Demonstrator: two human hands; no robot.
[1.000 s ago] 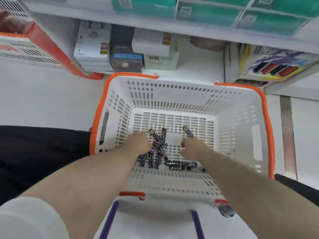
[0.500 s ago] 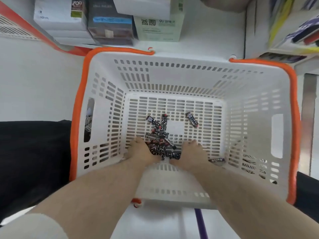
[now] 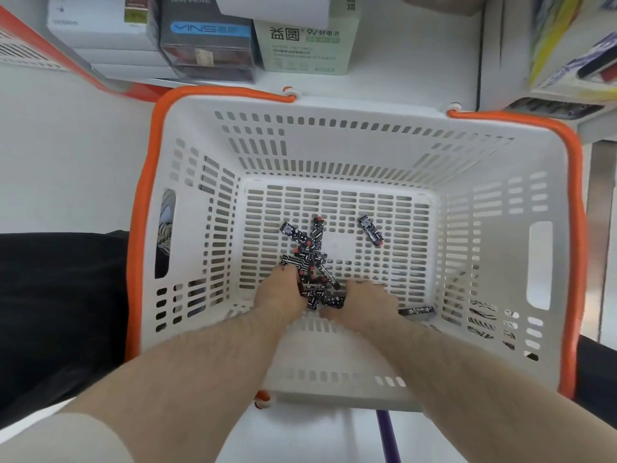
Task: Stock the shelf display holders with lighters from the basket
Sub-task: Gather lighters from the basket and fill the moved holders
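Note:
A white basket with an orange rim [image 3: 143, 208] stands on the floor below me. Several black-and-white patterned lighters with red tops [image 3: 309, 253] lie heaped on its slotted bottom. One lighter [image 3: 370, 229] lies apart at the back right, and another [image 3: 417, 310] rests by the near right wall. My left hand [image 3: 282, 292] reaches into the near side of the heap, its fingers curled over lighters [image 3: 312, 294] that stick out beside it. My right hand [image 3: 364, 302] is just to the right, its thumb and fingers closing on a lighter [image 3: 332, 300]. The fingertips are hidden.
Behind the basket, a low white shelf holds stacked boxes [image 3: 207, 38] and a green-white battery carton [image 3: 307, 45]. At the upper right are display packs [image 3: 574, 71]. Dark trouser legs [image 3: 60, 312] flank the basket on the left. A purple bar [image 3: 387, 436] lies on the floor near me.
My head has dropped closer over the basket. Both hands have pulled back from the middle of the heap to its near side, drawing several lighters together between them.

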